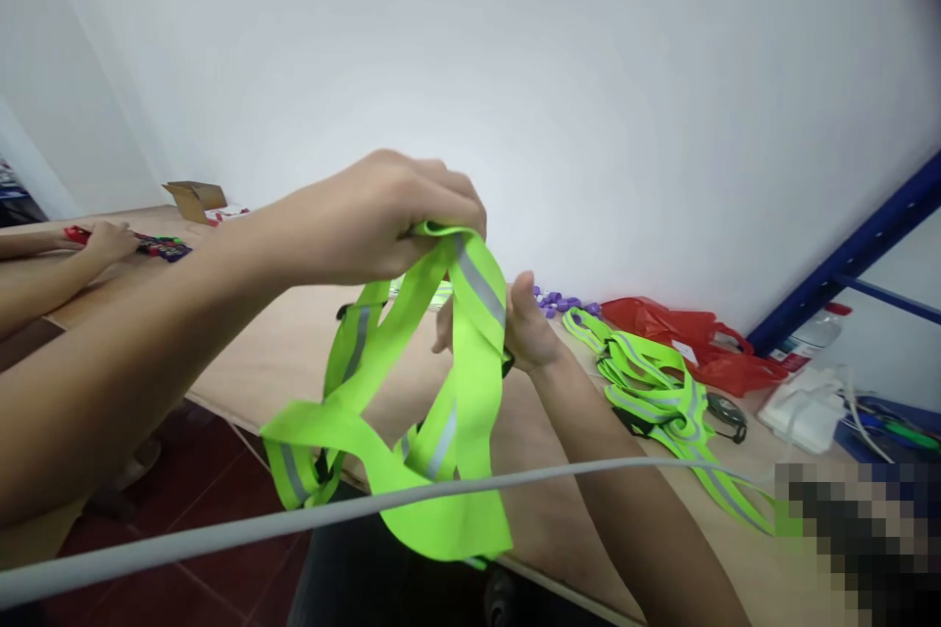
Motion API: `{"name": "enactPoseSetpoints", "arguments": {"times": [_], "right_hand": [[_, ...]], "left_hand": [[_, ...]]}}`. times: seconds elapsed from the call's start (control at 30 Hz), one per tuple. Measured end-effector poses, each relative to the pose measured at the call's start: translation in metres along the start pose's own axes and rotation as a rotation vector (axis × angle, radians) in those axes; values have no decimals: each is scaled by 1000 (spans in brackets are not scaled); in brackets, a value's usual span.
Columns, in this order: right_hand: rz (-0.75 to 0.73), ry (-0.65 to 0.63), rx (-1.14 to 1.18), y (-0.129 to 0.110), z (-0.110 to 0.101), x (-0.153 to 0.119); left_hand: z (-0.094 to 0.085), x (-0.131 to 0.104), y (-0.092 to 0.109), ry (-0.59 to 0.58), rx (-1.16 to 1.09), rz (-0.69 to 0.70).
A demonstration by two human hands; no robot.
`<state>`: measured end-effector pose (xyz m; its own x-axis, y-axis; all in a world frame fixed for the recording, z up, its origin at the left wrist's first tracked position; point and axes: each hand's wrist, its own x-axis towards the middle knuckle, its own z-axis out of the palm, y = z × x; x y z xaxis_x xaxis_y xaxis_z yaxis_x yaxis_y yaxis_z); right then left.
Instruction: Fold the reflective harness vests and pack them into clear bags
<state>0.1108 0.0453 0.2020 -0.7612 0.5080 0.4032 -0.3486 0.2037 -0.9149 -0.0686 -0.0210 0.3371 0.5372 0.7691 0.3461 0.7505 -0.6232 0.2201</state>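
Observation:
My left hand (pixel 412 201) is closed on the upper end of a neon-green reflective strap vest (pixel 476 411), holding it up over the table's front edge. Its loops with grey reflective stripes and black buckles hang down, partly twisted. Behind the hanging straps is my right hand (pixel 533 328), with the thumb raised and the fingers apart; the band hides part of its palm. More neon-green reflective straps (pixel 654 382) lie in a heap on the table to the right of my right hand.
A grey cable (pixel 294 519) crosses in front of me. Along the wall are purple pieces (pixel 563 302), a red plastic bag (pixel 662 323) and a bottle (pixel 816 338). A blue metal frame (pixel 853 265) stands right. At left, another person's hand (pixel 110 240) works near a cardboard box (pixel 195 201).

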Motion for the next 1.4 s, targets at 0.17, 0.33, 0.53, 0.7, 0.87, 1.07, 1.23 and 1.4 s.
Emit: {"name": "enactPoseSetpoints", "arguments": {"times": [0.17,0.33,0.53,0.7,0.87,1.07,1.23,1.4], "right_hand": [[128,126,-332,-33,-9,-35],[42,578,-1047,-65,-32,-61],[-52,983,-1803,-67,-60,-100],[-230,1094,-1625,-67,-69,-118],[-240,1083,-821,-74,-79,-121],[-307,992,-761,-106,-84,-145],[-285,1038,-776,-132,-90,-169],[-341,1278,-805,-146,-109,-186]], "left_hand": [[1,24,-11,119,50,-26],[21,41,-42,209,177,133],[57,48,-77,315,-19,-55],[65,46,-77,389,-496,-161],[57,48,-77,498,-572,-144],[36,36,-86,648,-467,-168],[16,16,-91,645,-305,-270],[-3,1,-99,541,-100,-409]]}}
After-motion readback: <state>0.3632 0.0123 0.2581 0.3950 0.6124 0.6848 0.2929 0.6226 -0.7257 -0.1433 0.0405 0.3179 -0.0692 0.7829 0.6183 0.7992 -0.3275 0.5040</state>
